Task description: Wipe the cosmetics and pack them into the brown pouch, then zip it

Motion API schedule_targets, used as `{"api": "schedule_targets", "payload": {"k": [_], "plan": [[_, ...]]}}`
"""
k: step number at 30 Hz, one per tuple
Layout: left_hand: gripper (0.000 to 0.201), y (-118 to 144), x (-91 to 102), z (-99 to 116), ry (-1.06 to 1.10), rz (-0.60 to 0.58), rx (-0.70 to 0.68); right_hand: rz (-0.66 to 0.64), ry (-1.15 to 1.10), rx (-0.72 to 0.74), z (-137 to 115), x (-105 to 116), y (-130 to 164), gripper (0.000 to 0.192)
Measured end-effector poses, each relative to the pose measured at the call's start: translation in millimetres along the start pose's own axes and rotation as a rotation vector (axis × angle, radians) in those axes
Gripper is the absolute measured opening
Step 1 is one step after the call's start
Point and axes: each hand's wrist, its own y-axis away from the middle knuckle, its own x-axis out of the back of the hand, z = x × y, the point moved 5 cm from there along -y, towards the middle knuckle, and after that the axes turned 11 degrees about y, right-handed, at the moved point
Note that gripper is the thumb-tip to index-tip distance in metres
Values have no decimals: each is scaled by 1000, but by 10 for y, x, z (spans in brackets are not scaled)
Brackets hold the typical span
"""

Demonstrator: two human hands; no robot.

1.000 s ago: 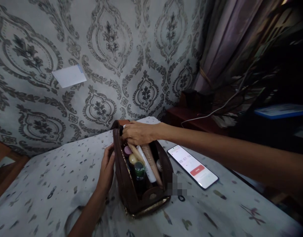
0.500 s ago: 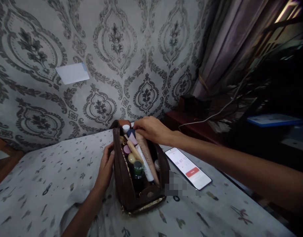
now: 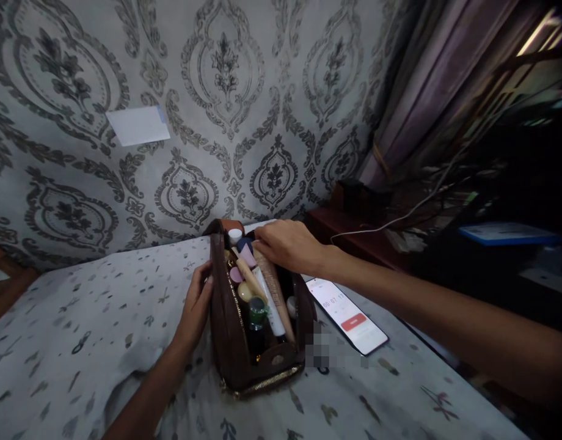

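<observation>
Brown bag (image 3: pixel 226 324) on printed sheet (image 3: pixel 102 311) | 1 phone (image 3: pixel 352 318) beside | patterned wall (image 3: pixel 281 67)

We take the phone (image 3: pixel 347 315) as landmark: it lies on a printed cloth (image 3: pixel 125 293), its lit screen, bearing a red button, facing up. Beyond it we see a damask-patterned wall (image 3: pixel 281 122); beyond and leftward, a white sheet (image 3: pixel 138 126); beyond and rightward, a tied purple curtain (image 3: pixel 427 110) and blue-edged object (image 3: pixel 505 233).
</observation>
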Motion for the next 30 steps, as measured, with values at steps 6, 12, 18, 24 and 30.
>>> {"api": "schedule_targets", "payload": {"k": [6,12,18,24,30], "plan": [[46,-20,-2,-48,16,-9,-13,-23,-102,11,-73,45,-13,26],[49,-3,-12,-96,27,20,15,20,-169,134,-160,-18,-47,25],[56,27,-55,-35,54,1,-33,24,-134,185,-193,-9,-30,23],[59,24,-42,-35,32,-42,-40,84,-191,210,-190,-27,35,24],[63,21,-87,96,31,-67,-86,446,-638,-56,143,-266,205,46]]}}
